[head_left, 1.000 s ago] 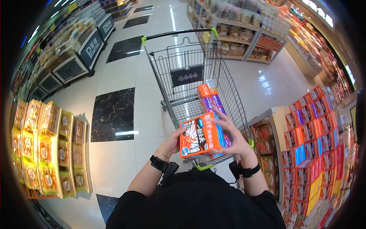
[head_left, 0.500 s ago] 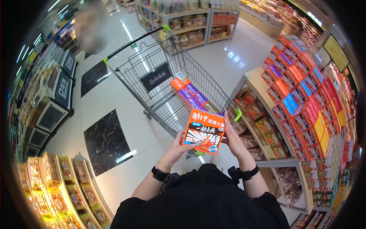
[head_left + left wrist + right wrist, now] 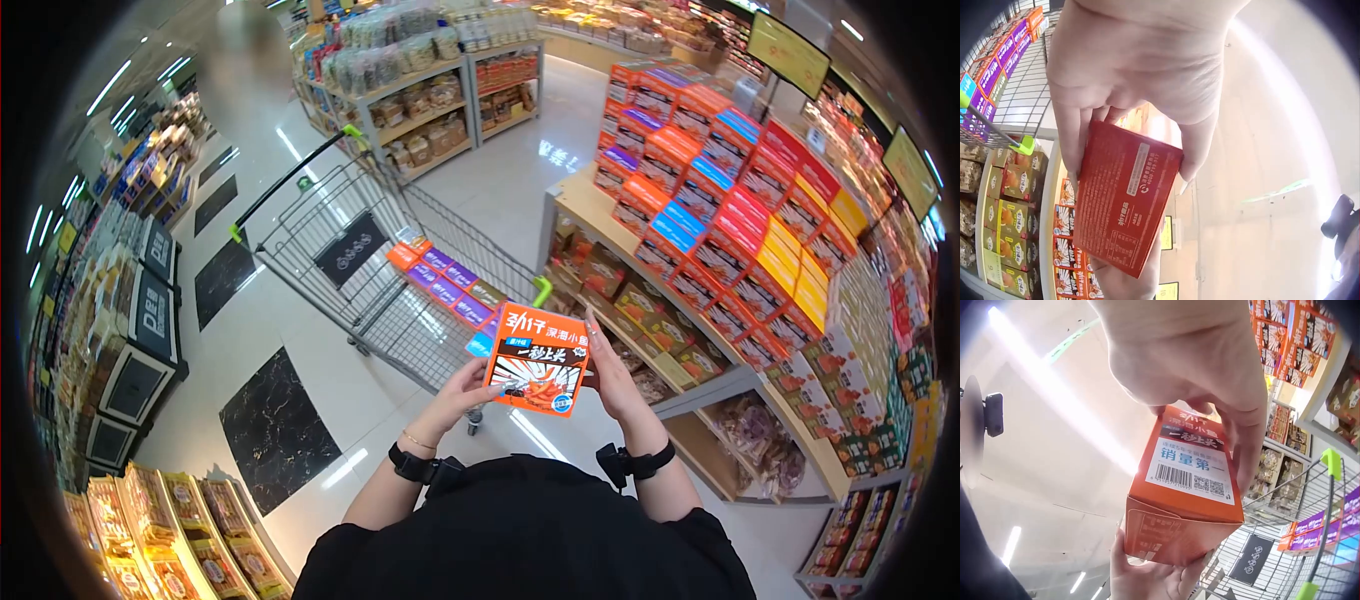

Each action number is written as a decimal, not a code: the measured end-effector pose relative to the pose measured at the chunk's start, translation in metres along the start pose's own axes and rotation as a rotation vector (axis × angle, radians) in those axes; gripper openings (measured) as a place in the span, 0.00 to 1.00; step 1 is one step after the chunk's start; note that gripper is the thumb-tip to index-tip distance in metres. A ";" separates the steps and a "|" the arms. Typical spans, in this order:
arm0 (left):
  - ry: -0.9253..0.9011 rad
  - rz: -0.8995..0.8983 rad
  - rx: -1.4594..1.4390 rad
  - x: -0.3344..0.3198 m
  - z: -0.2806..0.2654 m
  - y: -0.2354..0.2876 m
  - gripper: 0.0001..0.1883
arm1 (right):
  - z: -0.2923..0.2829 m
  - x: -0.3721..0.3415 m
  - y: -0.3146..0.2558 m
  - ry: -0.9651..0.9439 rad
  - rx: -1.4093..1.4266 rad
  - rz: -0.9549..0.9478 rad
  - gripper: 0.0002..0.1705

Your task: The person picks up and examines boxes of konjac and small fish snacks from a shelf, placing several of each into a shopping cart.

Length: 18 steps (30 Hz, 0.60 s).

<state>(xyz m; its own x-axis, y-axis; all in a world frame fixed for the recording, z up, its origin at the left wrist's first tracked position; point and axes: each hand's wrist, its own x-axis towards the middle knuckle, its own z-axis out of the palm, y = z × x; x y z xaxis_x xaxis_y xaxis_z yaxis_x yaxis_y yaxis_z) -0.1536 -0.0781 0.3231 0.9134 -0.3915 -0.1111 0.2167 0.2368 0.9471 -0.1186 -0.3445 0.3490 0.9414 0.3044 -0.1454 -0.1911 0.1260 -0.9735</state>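
Note:
An orange snack box (image 3: 541, 362) with white lettering is held in front of the chest, its printed front facing up at me. My left hand (image 3: 462, 393) grips its left side, thumb over the front. The right hand (image 3: 617, 378) holds the opposite side, fingers along the upper right edge. In the left wrist view, a red side panel (image 3: 1127, 199) with small print shows between thumb and fingers. A barcode label (image 3: 1191, 467) is visible on another side in the right wrist view. Just beyond, purple and orange boxes (image 3: 447, 284) lie in a row inside the shopping cart (image 3: 300, 245).
To the right, a tall stack of orange, blue, red and yellow boxes (image 3: 720, 185) stands on a wooden shelf unit (image 3: 590, 215). Packaged goods fill a rack (image 3: 185, 540) at lower left. Farther back are a grey shelf (image 3: 425, 125) and a dark-fronted counter (image 3: 150, 320).
The head view has swung right, so the cart shifts left and the box display comes closer to the middle. The held box has turned from tilted to front face up, staying in both hands.

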 end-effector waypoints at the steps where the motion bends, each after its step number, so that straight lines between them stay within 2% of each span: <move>1: -0.035 -0.023 0.051 0.006 0.015 -0.004 0.26 | -0.015 -0.012 -0.003 0.017 0.011 0.019 0.38; 4: -0.023 -0.123 -0.092 0.023 0.071 -0.015 0.26 | -0.064 -0.045 -0.006 0.064 0.027 0.070 0.38; 5: -0.024 -0.123 -0.037 0.030 0.090 -0.019 0.26 | -0.080 -0.057 -0.006 0.077 0.035 0.101 0.38; 8: 0.037 -0.132 -0.029 0.050 0.138 -0.037 0.27 | -0.117 -0.091 -0.012 0.136 0.016 0.046 0.39; 10: -0.024 -0.156 -0.073 0.058 0.169 -0.039 0.30 | -0.143 -0.115 -0.015 0.161 0.069 0.008 0.39; 12: -0.058 -0.122 -0.459 0.065 0.194 -0.048 0.32 | -0.170 -0.145 -0.026 0.066 0.304 -0.055 0.44; 13: 0.188 -0.190 -0.606 0.063 0.234 -0.025 0.32 | -0.182 -0.159 -0.036 0.067 0.333 -0.038 0.45; 14: 0.178 -0.188 -0.594 0.066 0.239 -0.028 0.32 | -0.194 -0.173 -0.041 0.072 0.338 -0.052 0.45; 16: -0.471 -0.285 -0.893 0.070 0.240 -0.042 0.31 | -0.218 -0.197 -0.044 0.162 0.207 -0.119 0.45; 18: -0.657 -0.313 -1.168 0.082 0.249 -0.065 0.26 | -0.240 -0.219 -0.037 0.178 0.222 -0.183 0.45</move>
<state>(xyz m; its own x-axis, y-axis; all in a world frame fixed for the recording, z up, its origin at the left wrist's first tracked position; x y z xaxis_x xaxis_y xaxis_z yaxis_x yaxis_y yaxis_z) -0.1782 -0.3466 0.3274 0.5149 -0.8335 0.2004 0.8408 0.5366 0.0717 -0.2515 -0.6424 0.3745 0.9957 0.0901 -0.0198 -0.0521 0.3719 -0.9268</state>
